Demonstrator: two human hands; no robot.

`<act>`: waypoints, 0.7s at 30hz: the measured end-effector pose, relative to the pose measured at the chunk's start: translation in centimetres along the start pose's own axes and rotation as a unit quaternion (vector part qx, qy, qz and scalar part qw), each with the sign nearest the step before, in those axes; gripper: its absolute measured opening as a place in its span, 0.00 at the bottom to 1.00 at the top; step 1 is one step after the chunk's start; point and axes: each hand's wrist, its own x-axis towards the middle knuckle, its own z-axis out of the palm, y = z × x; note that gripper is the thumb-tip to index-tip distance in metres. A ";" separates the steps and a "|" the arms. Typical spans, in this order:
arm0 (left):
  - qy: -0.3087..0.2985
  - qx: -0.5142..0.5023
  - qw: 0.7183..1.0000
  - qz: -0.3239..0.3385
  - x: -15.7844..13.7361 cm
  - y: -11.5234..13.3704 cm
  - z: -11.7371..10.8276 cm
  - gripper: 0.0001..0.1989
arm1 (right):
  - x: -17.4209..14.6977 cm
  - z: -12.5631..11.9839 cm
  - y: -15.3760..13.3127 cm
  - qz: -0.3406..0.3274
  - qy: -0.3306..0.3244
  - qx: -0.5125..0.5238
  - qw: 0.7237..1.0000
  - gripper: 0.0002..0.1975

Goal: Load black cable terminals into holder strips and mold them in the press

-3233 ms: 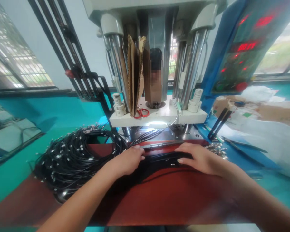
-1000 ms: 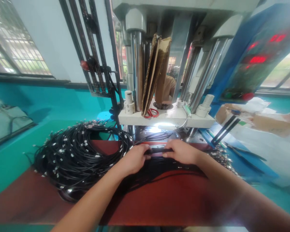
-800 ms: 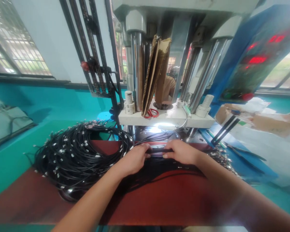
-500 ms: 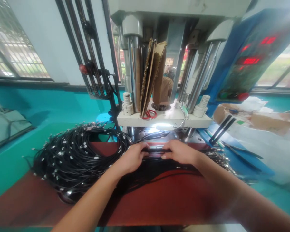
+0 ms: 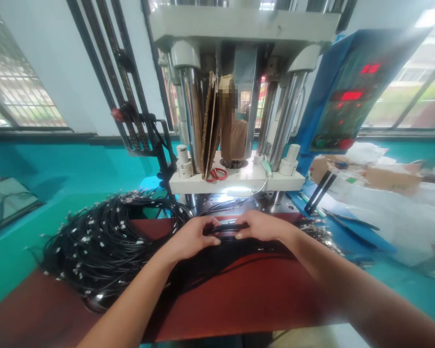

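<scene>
My left hand (image 5: 192, 235) and my right hand (image 5: 263, 225) face each other at the front of a press machine (image 5: 239, 92). Both pinch the same short black bundle of cables (image 5: 227, 228), one at each end, just above the red work surface (image 5: 246, 299). More black cable runs from under my hands across the surface. A big loose coil of black cables with small white and metal ends (image 5: 105, 237) lies to the left of my left hand.
The machine's white platen (image 5: 235, 181) carries red scissors (image 5: 214, 174) and upright cardboard sheets (image 5: 212, 123). A blue control box with red digits (image 5: 344, 96) stands at the right, above white bags (image 5: 391, 212). A person is partly visible behind the machine's columns.
Since 3.2 s ago my hands have drawn together and lifted from lying flat to pinching the cable bundle. The view has tilted upward over the last second; the hands hold their grip.
</scene>
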 end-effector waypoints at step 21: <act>0.024 -0.254 0.966 -0.037 -0.3 0.6 -0.7 0.10 | -4.9 0.9 0.6 0.116 0.205 -0.211 0.949 0.08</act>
